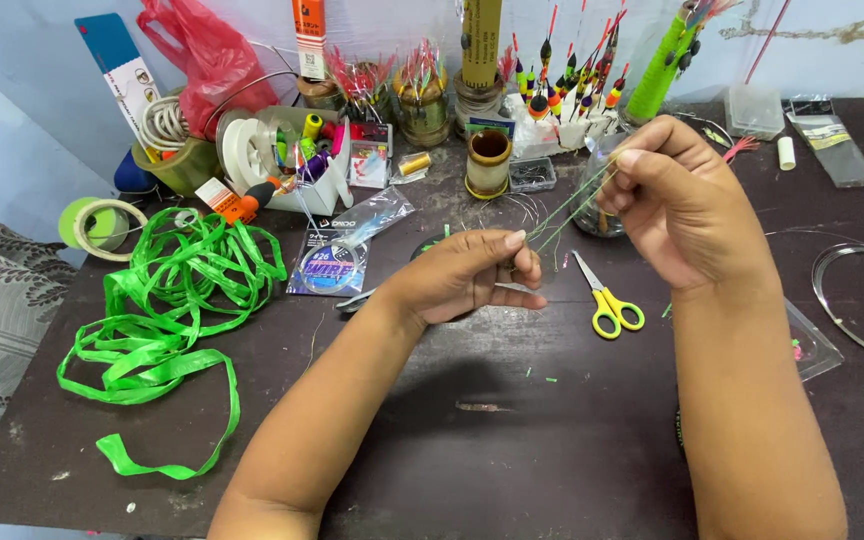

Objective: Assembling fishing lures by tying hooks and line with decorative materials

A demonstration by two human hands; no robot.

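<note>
Above the tabletop (552,440): left hand (467,275) and right hand (677,200), close but apart, each pinched shut on thin green strands (574,205) stretched taut between them. Just below the strands, yellow scissors (604,298) lying flat. Left, loose green ribbon (177,300) and a wire packet (330,265). Behind, a row of fishing floats (562,85).

The dark, worn wooden table top (512,440) looks matt and scuffed — the loose green plastic ribbon (167,300) glossy, the yellow-handled scissors (602,295) smooth plastic with metal blades.
</note>
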